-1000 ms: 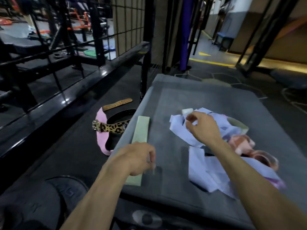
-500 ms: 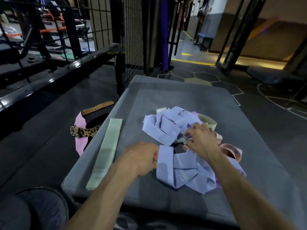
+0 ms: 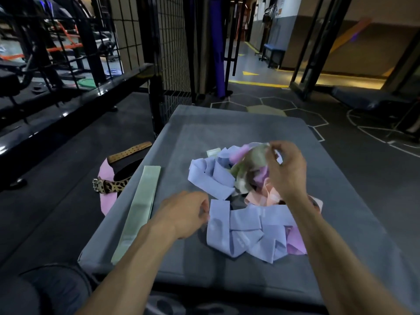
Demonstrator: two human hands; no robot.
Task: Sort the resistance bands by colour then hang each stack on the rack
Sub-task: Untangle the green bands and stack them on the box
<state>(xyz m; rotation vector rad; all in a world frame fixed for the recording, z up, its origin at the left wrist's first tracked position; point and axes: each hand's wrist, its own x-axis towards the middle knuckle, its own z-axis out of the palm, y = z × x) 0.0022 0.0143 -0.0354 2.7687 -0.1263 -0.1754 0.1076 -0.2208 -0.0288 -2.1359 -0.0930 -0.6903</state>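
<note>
A tangled pile of resistance bands lies on the grey padded platform: blue bands, pink-peach bands and purple ones. One green band lies flat and straight along the platform's left side. My right hand pinches a translucent green band and holds it lifted above the pile. My left hand rests on the platform with curled fingers at the edge of a blue band; whether it grips it is unclear.
A leopard-print belt with a pink lining and a tan strap lie on the floor left of the platform. A black wire-mesh rack stands behind the platform's far left corner. My knee is at lower left.
My right hand has risen out of the pile, pulling a green band up with it. My left hand stayed beside the blue band near the front.
</note>
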